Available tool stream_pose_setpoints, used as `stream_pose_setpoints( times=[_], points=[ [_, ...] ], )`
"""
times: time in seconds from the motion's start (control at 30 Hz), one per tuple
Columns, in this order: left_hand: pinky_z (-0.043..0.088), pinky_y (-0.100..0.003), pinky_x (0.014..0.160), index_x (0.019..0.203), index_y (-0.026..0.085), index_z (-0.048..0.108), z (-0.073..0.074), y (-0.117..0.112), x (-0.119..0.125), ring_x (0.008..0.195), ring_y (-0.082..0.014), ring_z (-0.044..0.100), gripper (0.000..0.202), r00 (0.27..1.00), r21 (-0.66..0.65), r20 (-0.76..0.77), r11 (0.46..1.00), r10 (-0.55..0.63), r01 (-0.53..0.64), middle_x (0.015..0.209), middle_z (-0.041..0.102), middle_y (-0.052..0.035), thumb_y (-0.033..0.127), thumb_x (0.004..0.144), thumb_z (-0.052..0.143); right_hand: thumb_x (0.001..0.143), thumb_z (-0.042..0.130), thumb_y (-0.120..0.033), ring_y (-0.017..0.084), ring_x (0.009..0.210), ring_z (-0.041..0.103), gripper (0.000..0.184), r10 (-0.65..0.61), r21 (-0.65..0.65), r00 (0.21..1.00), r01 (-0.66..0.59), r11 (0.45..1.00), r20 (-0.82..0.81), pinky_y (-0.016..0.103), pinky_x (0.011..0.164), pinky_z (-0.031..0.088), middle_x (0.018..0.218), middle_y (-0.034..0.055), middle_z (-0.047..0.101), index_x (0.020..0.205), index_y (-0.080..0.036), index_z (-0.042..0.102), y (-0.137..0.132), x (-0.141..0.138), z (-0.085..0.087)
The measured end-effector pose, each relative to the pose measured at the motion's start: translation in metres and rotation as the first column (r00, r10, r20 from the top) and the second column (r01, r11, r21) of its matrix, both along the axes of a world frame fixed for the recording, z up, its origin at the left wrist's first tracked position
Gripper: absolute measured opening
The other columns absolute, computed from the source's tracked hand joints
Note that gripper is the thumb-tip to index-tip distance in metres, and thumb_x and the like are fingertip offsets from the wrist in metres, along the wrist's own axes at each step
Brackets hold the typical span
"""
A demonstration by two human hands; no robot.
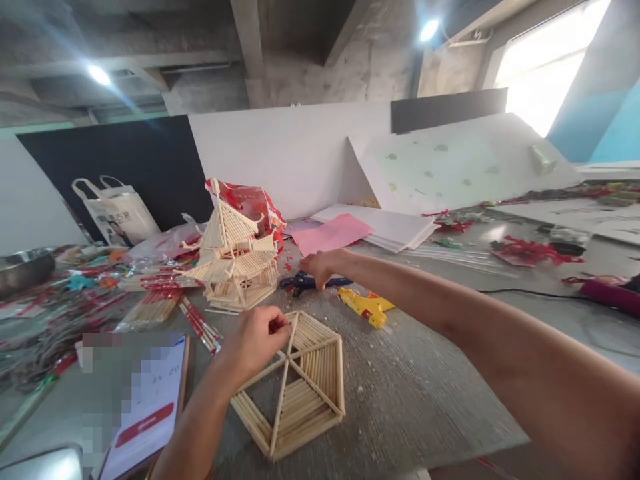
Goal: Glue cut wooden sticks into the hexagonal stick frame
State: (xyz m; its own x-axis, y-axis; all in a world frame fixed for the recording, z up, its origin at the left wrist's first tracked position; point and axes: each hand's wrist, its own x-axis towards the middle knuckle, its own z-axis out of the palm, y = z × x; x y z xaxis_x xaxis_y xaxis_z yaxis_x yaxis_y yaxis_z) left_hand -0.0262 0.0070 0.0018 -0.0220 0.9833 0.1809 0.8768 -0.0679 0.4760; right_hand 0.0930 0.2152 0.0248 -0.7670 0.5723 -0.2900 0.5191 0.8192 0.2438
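Observation:
My left hand (255, 337) is closed in a pinch on the near-left edge of a flat hexagonal panel of wooden sticks (300, 390) lying on the grey table. My right hand (320, 267) reaches forward across the table, its fingers curled down onto the dark blue handle of a tool (310, 283). Just right of that tool lies a yellow glue gun (367, 307). A small pagoda model made of sticks (235, 257) stands behind the panel, to the left of my right hand.
A phone (145, 407) lies at the near left beside red-wrapped stick bundles (200, 323). Pink paper (333, 233) and white sheets (390, 227) lie further back. A tote bag (117, 213), a metal bowl (23, 267) and red scraps crowd the left. A cable (525, 293) crosses the right.

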Motion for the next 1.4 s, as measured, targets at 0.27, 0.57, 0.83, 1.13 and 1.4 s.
stream_pose_setpoints(
  times=[0.27,0.57,0.83,1.13,1.4],
  points=[
    [0.038,-0.024,0.058,0.07,0.019,0.061,-0.003,0.003,0.001,0.059,-0.013,0.056,0.018,0.992,0.145,0.126,0.989,0.022,-0.041,0.063,0.062,0.0011,0.03,0.076,0.049,0.048,0.071,-0.03,0.024,0.085,0.057,0.061,-0.051,0.037,0.999,0.051,0.998,-0.006,0.028,0.064,0.041,0.106,0.0105,0.059,0.105,-0.013,0.058,0.02,-0.012,0.005],
    [0.042,-0.026,0.062,0.073,0.018,0.059,-0.006,0.004,0.005,0.063,-0.0146,0.058,0.017,0.988,0.349,0.127,0.928,0.088,-0.127,0.068,0.064,-0.0021,0.028,0.078,0.048,0.07,0.052,-0.022,0.024,0.092,0.053,0.033,-0.034,0.256,0.943,0.124,0.959,-0.33,0.029,0.072,0.038,0.103,0.0172,0.057,0.099,-0.007,0.053,-0.026,0.065,0.052],
    [0.045,-0.025,0.062,0.076,0.019,0.057,-0.012,0.005,0.007,0.061,-0.0143,0.06,0.012,0.981,0.496,0.161,0.85,0.112,-0.178,0.067,0.064,-0.0004,0.027,0.079,0.048,0.074,0.044,-0.022,0.017,0.069,0.055,0.019,-0.176,-0.037,0.789,0.191,0.981,-0.588,0.025,0.059,0.034,0.078,0.0058,0.06,0.092,-0.016,0.051,-0.123,0.096,0.015],
    [0.047,-0.024,0.065,0.081,0.018,0.057,-0.011,0.004,0.011,0.065,-0.0135,0.061,0.012,0.986,0.62,0.146,0.769,0.077,-0.152,0.075,0.065,-0.0024,0.027,0.082,0.048,0.073,0.043,-0.019,0.022,0.089,0.055,0.027,-0.13,-0.012,0.739,0.163,0.987,-0.661,0.03,0.079,0.036,0.092,0.0118,0.059,0.097,-0.013,0.051,-0.143,0.093,-0.008],
    [0.049,-0.025,0.065,0.084,0.02,0.058,-0.015,0.002,0.019,0.066,-0.0141,0.062,0.013,0.99,0.659,0.143,0.747,-0.002,-0.094,0.076,0.067,-0.0026,0.03,0.082,0.049,0.072,0.045,-0.022,0.022,0.089,0.055,0.025,-0.159,-0.064,0.724,0.157,0.986,-0.671,0.031,0.081,0.037,0.092,0.0118,0.059,0.094,-0.014,0.052,-0.153,0.094,-0.011]
  ],
)
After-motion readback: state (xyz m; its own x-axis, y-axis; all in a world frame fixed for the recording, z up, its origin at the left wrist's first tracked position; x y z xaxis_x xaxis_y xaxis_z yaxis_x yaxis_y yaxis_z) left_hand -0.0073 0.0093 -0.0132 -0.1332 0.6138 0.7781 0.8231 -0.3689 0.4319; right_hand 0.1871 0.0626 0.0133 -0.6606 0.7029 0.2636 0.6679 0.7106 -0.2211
